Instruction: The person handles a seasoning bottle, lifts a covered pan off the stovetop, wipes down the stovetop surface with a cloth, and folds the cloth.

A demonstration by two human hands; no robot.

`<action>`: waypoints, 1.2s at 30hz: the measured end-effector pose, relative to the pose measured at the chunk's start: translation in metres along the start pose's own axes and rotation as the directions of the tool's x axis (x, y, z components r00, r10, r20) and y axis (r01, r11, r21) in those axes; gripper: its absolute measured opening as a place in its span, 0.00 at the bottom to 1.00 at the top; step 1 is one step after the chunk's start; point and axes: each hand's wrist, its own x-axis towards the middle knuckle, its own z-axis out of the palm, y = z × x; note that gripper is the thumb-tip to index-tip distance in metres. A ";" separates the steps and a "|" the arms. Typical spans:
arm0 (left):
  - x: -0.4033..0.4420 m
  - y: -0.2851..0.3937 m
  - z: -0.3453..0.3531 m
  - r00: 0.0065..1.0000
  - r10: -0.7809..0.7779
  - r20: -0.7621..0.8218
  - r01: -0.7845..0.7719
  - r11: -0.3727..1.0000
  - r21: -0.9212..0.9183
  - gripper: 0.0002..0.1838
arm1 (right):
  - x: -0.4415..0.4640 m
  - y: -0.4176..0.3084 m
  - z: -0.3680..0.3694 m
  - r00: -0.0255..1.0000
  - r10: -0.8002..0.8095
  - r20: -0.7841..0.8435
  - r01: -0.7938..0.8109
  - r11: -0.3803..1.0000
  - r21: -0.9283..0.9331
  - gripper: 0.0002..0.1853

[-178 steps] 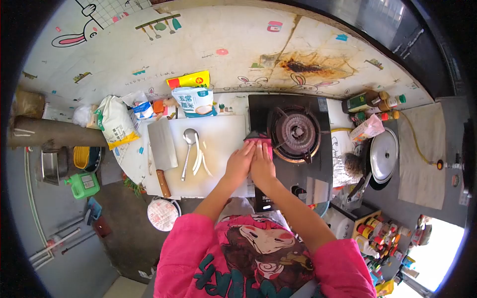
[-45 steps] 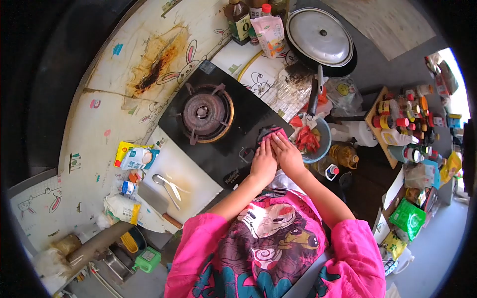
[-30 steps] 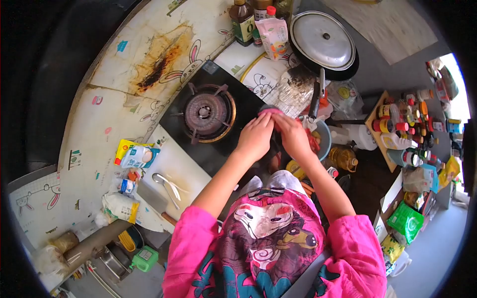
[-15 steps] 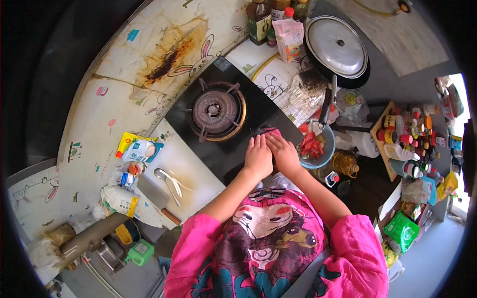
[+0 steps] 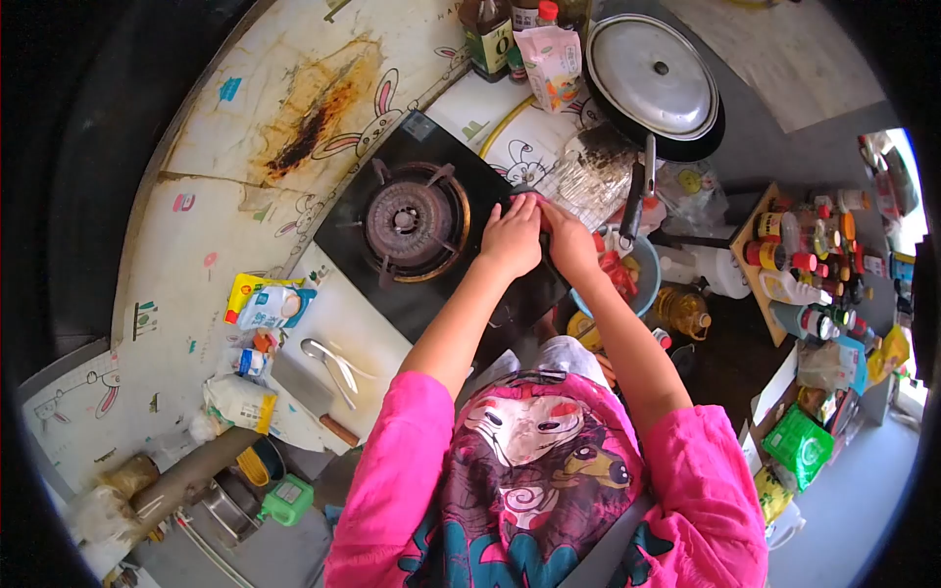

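A dark and pink cloth lies on the black gas stove, near its far right edge, mostly covered by my hands. My left hand presses down on it, fingers close together and bent over the cloth. Beside it, my right hand has its fingers curled at the cloth and the stove's edge; its fingertips are partly hidden. Left of my hands is the bare round burner with its pot supports.
A lidded pan stands at the back right, its handle pointing toward me. A blue bowl with red pieces sits right of the stove. A knife and a spoon lie on the left counter. Bottles stand behind.
Both hands and the cloth have moved away from me, from the stove's near right edge toward its far right corner. My arms are stretched further out.
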 end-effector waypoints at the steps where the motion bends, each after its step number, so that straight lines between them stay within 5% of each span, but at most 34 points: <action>1: -0.006 0.002 -0.007 1.000 0.001 -0.009 -0.001 1.000 0.000 0.29 | -0.003 -0.005 -0.012 0.996 0.083 0.024 -0.084 0.994 0.066 0.23; 5: -0.071 0.002 -0.014 0.962 -0.016 -0.272 -0.049 0.972 -0.231 0.24 | -0.029 -0.013 -0.042 0.978 0.200 -0.055 -0.192 0.975 0.113 0.21; 9: -0.146 0.000 0.018 0.919 -0.196 -0.342 0.077 0.940 -0.332 0.27 | -0.058 -0.047 -0.038 0.989 -0.116 -0.089 0.127 0.984 0.123 0.24; 13: -0.168 0.009 0.043 0.885 -0.350 -0.305 0.185 0.868 -0.460 0.27 | -0.061 -0.068 -0.006 0.887 -0.309 0.343 0.319 0.947 0.029 0.26; 17: -0.159 0.013 0.050 0.864 -0.380 -0.332 0.202 0.864 -0.461 0.26 | -0.045 -0.059 0.003 0.744 -0.407 0.529 0.526 0.846 -0.088 0.25; 20: -0.152 0.010 0.045 0.882 -0.396 -0.256 0.255 0.857 -0.448 0.25 | -0.043 -0.046 0.001 0.741 -0.438 0.508 0.559 0.822 -0.108 0.23; 25: -0.156 0.004 0.054 0.881 -0.378 -0.283 0.217 0.856 -0.470 0.24 | -0.035 -0.014 -0.008 0.975 -0.194 0.104 0.214 0.947 -0.238 0.24; 26: -0.156 0.005 0.056 0.869 -0.384 -0.311 0.210 0.857 -0.470 0.24 | -0.036 -0.013 -0.008 0.993 -0.109 0.045 0.115 0.982 -0.150 0.26; 29: -0.155 0.006 0.060 0.847 -0.402 -0.347 0.205 0.851 -0.484 0.23 | -0.045 -0.046 -0.021 0.966 -0.255 0.049 0.258 0.964 -0.065 0.28; 31: -0.156 0.005 0.059 0.843 -0.411 -0.347 0.208 0.844 -0.494 0.22 | -0.060 -0.060 -0.011 0.867 -0.457 0.196 0.468 0.883 -0.011 0.26; 33: -0.155 0.004 0.058 0.834 -0.439 -0.336 0.216 0.819 -0.532 0.22 | -0.076 -0.060 0.008 0.844 -0.431 0.318 0.490 0.861 -0.133 0.22; 36: -0.155 0.003 0.057 0.829 -0.414 -0.376 0.169 0.827 -0.537 0.22 | -0.067 -0.043 0.006 0.875 -0.433 0.218 0.473 0.861 -0.186 0.22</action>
